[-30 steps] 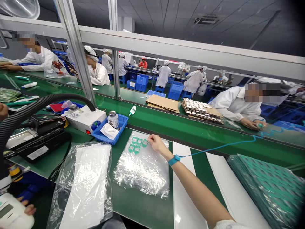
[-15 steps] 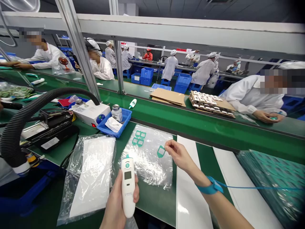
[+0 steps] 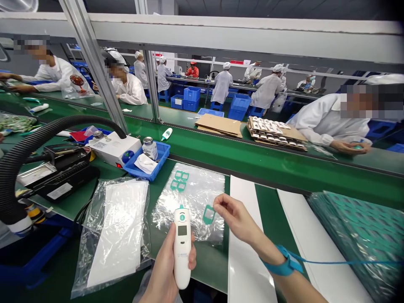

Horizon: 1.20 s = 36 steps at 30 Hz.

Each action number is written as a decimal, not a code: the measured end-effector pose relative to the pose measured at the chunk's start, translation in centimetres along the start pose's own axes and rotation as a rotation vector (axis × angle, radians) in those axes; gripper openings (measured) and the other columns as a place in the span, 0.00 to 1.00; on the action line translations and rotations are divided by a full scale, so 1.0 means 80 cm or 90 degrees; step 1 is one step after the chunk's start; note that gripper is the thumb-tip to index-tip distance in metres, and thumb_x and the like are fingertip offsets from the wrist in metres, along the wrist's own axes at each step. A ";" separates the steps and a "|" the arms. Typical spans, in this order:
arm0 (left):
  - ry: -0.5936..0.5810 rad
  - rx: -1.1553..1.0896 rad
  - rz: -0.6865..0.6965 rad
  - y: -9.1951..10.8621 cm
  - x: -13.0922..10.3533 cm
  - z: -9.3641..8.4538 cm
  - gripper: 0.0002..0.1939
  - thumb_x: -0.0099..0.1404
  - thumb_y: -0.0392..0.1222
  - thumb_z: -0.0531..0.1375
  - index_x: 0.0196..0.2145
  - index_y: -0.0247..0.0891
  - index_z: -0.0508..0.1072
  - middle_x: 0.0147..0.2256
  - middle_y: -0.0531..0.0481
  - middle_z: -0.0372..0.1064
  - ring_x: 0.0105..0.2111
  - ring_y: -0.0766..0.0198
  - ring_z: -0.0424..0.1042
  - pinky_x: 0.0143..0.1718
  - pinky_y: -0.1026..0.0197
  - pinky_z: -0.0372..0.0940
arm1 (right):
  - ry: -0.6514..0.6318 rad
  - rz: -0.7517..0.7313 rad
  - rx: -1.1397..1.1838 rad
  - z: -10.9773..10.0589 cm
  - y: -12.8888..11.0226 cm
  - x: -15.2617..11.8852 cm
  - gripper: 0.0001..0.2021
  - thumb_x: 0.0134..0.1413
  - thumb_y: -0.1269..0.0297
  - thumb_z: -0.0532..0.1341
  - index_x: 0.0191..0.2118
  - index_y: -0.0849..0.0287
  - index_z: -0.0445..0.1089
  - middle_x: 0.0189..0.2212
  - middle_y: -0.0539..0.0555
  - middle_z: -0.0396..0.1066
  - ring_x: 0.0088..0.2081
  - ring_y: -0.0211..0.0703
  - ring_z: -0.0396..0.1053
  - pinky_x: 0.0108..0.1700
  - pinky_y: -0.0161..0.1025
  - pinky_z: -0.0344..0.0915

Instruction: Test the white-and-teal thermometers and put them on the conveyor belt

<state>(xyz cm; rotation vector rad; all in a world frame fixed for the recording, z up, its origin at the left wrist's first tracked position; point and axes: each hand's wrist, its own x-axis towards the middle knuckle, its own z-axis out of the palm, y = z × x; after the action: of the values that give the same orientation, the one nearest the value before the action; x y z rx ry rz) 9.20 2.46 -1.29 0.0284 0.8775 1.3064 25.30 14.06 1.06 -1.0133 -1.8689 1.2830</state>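
Observation:
A white handheld thermometer-like device (image 3: 182,252) with a small screen and a teal button stands upright in my left hand (image 3: 167,265), fingers wrapped round it. To its right, my right hand (image 3: 236,216) pinches the edge of a teal frame-shaped piece (image 3: 208,214) between thumb and finger, above a clear plastic bag (image 3: 195,181). Several similar teal frames (image 3: 179,181) lie on the upper left part of that bag. A blue strap is round my right wrist.
On the left lie a bag with white sheets (image 3: 120,227), a blue tray (image 3: 164,158) and a black hose (image 3: 19,155). White strips (image 3: 246,252) and stacked teal sheets (image 3: 362,227) are on the right. Across the green bench, people in white sit near cardboard (image 3: 217,125).
My left hand and the device have moved right, closer to the teal frame. My right hand has come slightly down and left with the frame. The whole view has shifted a little.

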 end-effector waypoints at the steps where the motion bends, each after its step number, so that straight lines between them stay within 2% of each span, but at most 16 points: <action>1: -0.009 0.017 -0.005 -0.004 0.002 0.001 0.21 0.67 0.58 0.54 0.38 0.34 0.71 0.28 0.49 0.69 0.18 0.70 0.60 0.20 0.65 0.56 | -0.015 0.000 -0.006 0.005 -0.003 -0.004 0.13 0.61 0.54 0.56 0.31 0.57 0.63 0.26 0.51 0.63 0.29 0.40 0.59 0.31 0.37 0.59; 5: -0.053 0.110 -0.012 -0.020 0.008 0.007 0.26 0.66 0.62 0.52 0.34 0.34 0.72 0.18 0.52 0.64 0.18 0.69 0.58 0.21 0.65 0.54 | -0.067 0.005 -0.027 0.021 -0.017 -0.023 0.09 0.63 0.62 0.54 0.32 0.56 0.63 0.28 0.50 0.65 0.30 0.39 0.63 0.33 0.36 0.60; 10: -0.083 0.179 -0.010 -0.030 0.010 0.015 0.27 0.66 0.64 0.50 0.34 0.34 0.71 0.17 0.52 0.63 0.18 0.69 0.58 0.22 0.65 0.54 | -0.101 0.026 -0.008 0.023 -0.022 -0.038 0.08 0.65 0.63 0.52 0.33 0.56 0.61 0.28 0.48 0.66 0.28 0.38 0.66 0.32 0.36 0.60; 13: -0.086 0.219 -0.024 -0.034 0.010 0.018 0.30 0.65 0.66 0.49 0.32 0.34 0.70 0.17 0.52 0.63 0.18 0.69 0.58 0.22 0.65 0.53 | -0.089 0.031 -0.025 0.018 -0.018 -0.044 0.09 0.65 0.63 0.52 0.32 0.56 0.60 0.29 0.48 0.65 0.28 0.38 0.66 0.31 0.36 0.60; 16: -0.076 0.232 -0.043 -0.041 0.013 0.019 0.28 0.64 0.66 0.51 0.30 0.36 0.70 0.16 0.53 0.63 0.18 0.69 0.58 0.21 0.65 0.53 | -0.072 0.036 -0.030 0.017 -0.012 -0.050 0.09 0.65 0.63 0.52 0.32 0.56 0.60 0.29 0.49 0.64 0.28 0.38 0.65 0.31 0.35 0.60; 19: -0.078 0.220 -0.040 -0.048 0.017 0.019 0.24 0.64 0.63 0.54 0.29 0.37 0.69 0.16 0.54 0.63 0.17 0.69 0.58 0.21 0.65 0.54 | -0.037 0.047 -0.022 0.021 -0.005 -0.059 0.08 0.65 0.64 0.52 0.32 0.56 0.60 0.29 0.49 0.63 0.28 0.38 0.65 0.32 0.36 0.61; 22: -0.085 0.219 -0.049 -0.053 0.019 0.019 0.25 0.63 0.65 0.53 0.29 0.37 0.68 0.16 0.54 0.62 0.17 0.69 0.57 0.21 0.65 0.54 | 0.003 0.051 -0.029 0.026 0.004 -0.068 0.08 0.65 0.64 0.52 0.33 0.55 0.61 0.28 0.49 0.64 0.29 0.39 0.65 0.33 0.37 0.61; 28: -0.059 0.310 -0.067 -0.057 0.015 0.023 0.27 0.62 0.66 0.53 0.27 0.38 0.69 0.14 0.54 0.62 0.16 0.69 0.58 0.20 0.66 0.55 | 0.069 0.064 -0.012 0.025 0.015 -0.082 0.06 0.62 0.64 0.56 0.32 0.56 0.63 0.30 0.50 0.63 0.30 0.39 0.64 0.34 0.37 0.61; 30: -0.044 0.332 -0.073 -0.058 0.016 0.020 0.27 0.60 0.67 0.55 0.30 0.37 0.70 0.14 0.55 0.63 0.15 0.68 0.59 0.18 0.65 0.56 | 0.101 0.070 0.030 0.022 0.018 -0.086 0.04 0.58 0.64 0.61 0.36 0.55 0.64 0.35 0.51 0.64 0.36 0.41 0.64 0.39 0.38 0.62; 32: -0.033 0.347 -0.080 -0.060 0.016 0.014 0.27 0.57 0.67 0.58 0.34 0.37 0.71 0.16 0.54 0.65 0.14 0.67 0.60 0.17 0.64 0.57 | 0.091 0.075 0.121 0.021 0.022 -0.091 0.13 0.54 0.64 0.64 0.43 0.54 0.63 0.40 0.53 0.65 0.41 0.44 0.65 0.44 0.40 0.63; 34: -0.020 0.366 -0.068 -0.063 0.017 0.006 0.26 0.55 0.65 0.61 0.36 0.38 0.72 0.19 0.52 0.68 0.14 0.65 0.61 0.17 0.62 0.58 | 0.052 0.079 0.196 0.022 0.026 -0.099 0.17 0.54 0.64 0.63 0.49 0.54 0.61 0.43 0.54 0.66 0.43 0.45 0.66 0.47 0.41 0.63; 36: -0.012 0.381 -0.046 -0.065 0.016 0.000 0.25 0.51 0.62 0.66 0.38 0.40 0.73 0.22 0.50 0.70 0.16 0.63 0.63 0.18 0.60 0.61 | 0.052 0.081 0.187 0.027 0.031 -0.110 0.15 0.58 0.64 0.61 0.50 0.54 0.61 0.42 0.54 0.66 0.44 0.45 0.66 0.48 0.42 0.64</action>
<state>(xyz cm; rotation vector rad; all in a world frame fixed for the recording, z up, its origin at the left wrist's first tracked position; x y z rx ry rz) 13.45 1.89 -4.53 0.4723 1.2154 0.9357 28.42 6.06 -2.68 -1.0214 -1.5196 1.5141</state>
